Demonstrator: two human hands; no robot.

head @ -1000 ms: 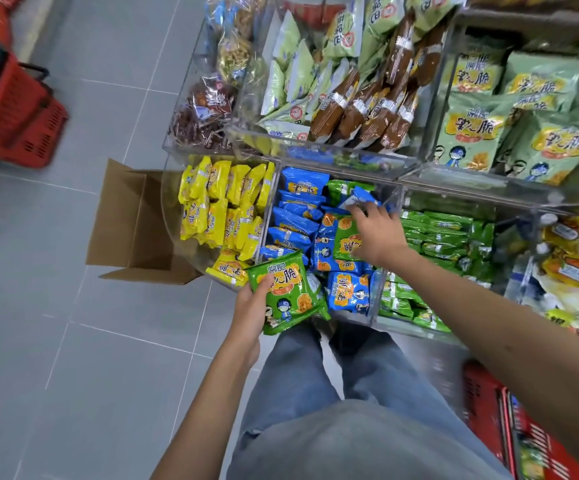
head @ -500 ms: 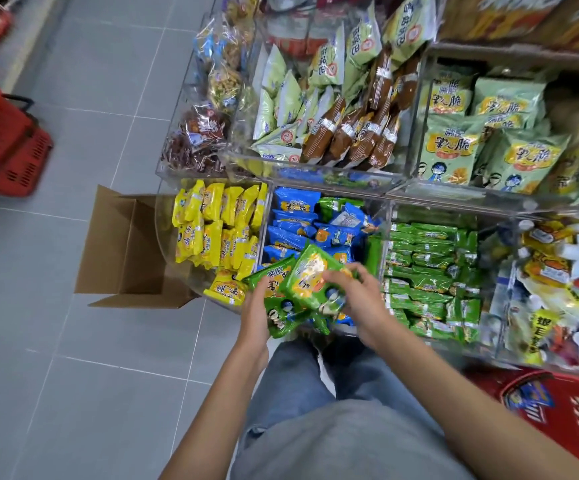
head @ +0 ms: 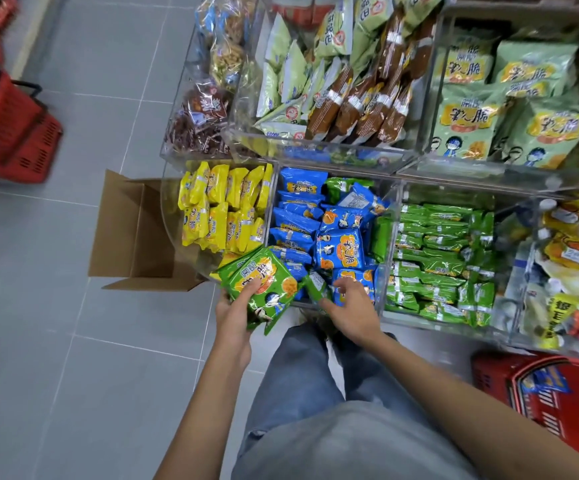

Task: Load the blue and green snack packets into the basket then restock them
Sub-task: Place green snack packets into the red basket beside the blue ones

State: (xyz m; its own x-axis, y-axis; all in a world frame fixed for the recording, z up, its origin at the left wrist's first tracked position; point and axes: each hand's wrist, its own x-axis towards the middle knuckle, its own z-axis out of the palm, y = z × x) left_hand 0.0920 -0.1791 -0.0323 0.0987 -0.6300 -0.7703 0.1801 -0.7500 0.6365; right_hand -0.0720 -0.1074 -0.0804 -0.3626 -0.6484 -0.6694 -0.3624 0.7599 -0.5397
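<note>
Green foil snack packets (head: 263,284) with orange labels and cartoon faces sit stacked in the left hand (head: 234,317). One digit lies across the top face and the rest curl underneath, so we call it a firm grip. The stack is tilted and held at the front edge of the clear acrylic display bin (head: 437,323), lower tier.

The right hand (head: 353,306) hovers low over the front of the bin's middle compartment. Its fingers are loosely bent and spread, and we see nothing held in them. We cannot tell whether the fingertips touch the packets below. One more small green packet (head: 315,287) stands on edge just beside the right thumb, between the two hands.

Blue snack packets (head: 340,252) fill the middle compartment in a loose heap, with a few green ones mixed in along its right wall and back. Yellow snack packets (head: 222,209) fill the left compartment and slim green wrapped bars (head: 433,258) fill the right one.

We note pale green bags (head: 471,116) and brown sleeved packs (head: 360,102) on the upper tier.

A red plastic basket (head: 558,403) sits on the grey tiled floor (head: 73,375) at lower right, near the right forearm, with a blue packet visible inside. An open brown cardboard box (head: 135,230) stands left of the bin. Stacked red baskets (head: 7,133) are at far left, well apart and blurred. Blue jeans (head: 315,375) fill the bottom centre.
</note>
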